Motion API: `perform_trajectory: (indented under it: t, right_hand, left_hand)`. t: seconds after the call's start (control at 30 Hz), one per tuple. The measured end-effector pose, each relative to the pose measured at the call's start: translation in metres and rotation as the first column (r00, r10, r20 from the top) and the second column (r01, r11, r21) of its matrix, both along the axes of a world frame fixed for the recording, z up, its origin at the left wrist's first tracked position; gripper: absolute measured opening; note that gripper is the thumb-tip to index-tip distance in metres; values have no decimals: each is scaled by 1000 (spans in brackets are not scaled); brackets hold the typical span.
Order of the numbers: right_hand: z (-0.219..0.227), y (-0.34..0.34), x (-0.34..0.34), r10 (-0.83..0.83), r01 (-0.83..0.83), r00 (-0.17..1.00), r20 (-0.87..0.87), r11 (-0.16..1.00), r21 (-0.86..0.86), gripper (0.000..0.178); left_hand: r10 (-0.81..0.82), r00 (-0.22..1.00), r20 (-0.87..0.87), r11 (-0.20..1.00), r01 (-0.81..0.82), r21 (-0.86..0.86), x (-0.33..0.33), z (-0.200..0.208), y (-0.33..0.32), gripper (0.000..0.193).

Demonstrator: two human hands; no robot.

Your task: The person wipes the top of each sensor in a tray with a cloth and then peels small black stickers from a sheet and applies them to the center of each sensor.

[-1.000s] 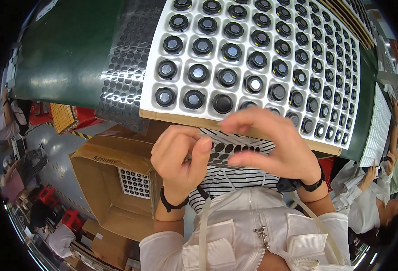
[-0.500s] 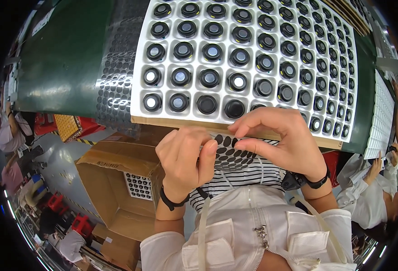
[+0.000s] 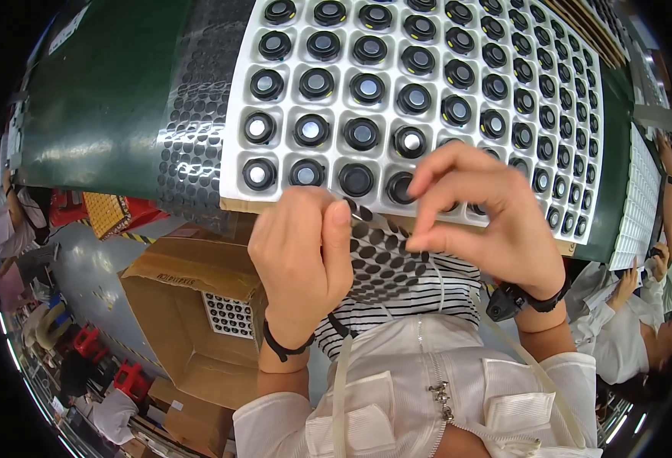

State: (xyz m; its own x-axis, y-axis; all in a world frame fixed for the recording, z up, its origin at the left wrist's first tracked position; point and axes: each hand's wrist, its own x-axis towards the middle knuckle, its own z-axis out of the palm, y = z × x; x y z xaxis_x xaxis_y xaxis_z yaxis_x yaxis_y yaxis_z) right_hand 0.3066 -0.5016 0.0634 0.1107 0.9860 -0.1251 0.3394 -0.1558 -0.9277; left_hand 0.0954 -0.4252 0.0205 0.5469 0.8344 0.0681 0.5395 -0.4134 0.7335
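My left hand is closed on the edge of a clear sheet of round black stickers, which hangs in front of my body. My right hand pinches thumb and forefinger at the sheet's right side; what lies between the fingertips is too small to make out. Just beyond both hands lies a white moulded tray holding rows of round black parts. Most show a silver disc on top, such as one black part at the near left. A nearby part has a plain black top. My right hand hides several cells.
More sticker sheets lie left of the tray on the green work surface. Below left stands an open cardboard box with a filled tray inside. Another white tray and a co-worker are at the right.
My left hand has shifted slightly left and the sticker sheet now hangs tilted. My right hand has risen a little, its fingers still pinched. The view has shifted slightly.
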Motion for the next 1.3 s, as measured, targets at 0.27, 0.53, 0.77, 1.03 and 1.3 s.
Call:
perform_trajectory:
  t: [0.27, 0.53, 0.77, 1.03, 1.3]
  right_hand:
    - [-24, 19, 8, -250, 257, 934, 254, 966, 10, 13]
    - [-25, 24, 6, -261, 277, 926, 271, 961, -20, 10]
    - [-33, 22, 6, -257, 236, 896, 361, 966, 103, 11]
    - [-8, -7, 7, -106, 105, 991, -81, 994, -6, 16]
    - [-3, -15, 10, -99, 36, 931, -351, 983, -181, 19]
  left_hand:
    - [-455, 867, 205, 888, 423, 183, 28, -8, 6, 19]
    - [-449, 873, 192, 892, 424, 159, 36, -14, 8, 18]
    - [-433, 876, 213, 900, 411, 141, 36, -15, 8, 18]
    - [-353, 894, 275, 935, 325, 144, 25, -13, 9, 14]
    - [-431, 863, 262, 892, 363, 270, 29, -8, 4, 15]
